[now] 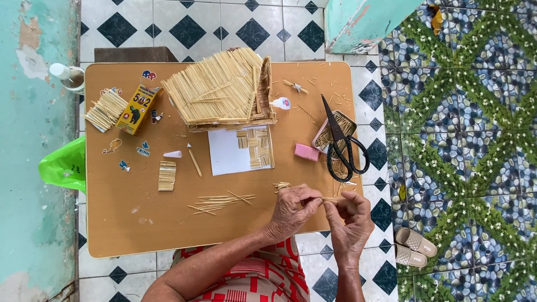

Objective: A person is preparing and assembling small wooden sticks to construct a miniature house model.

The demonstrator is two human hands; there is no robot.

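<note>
Pinching one toothpick between both sets of fingertips: left hand and right hand each clamp an end. Its long axis runs left-right above the table near edge. Scissors lie beyond, nearer my right hand.

Low wooden table stood on tiled floor. On it lay a toothpick house, black scissors, pink eraser, white paper sheet, yellow glue box, loose toothpicks.
</note>
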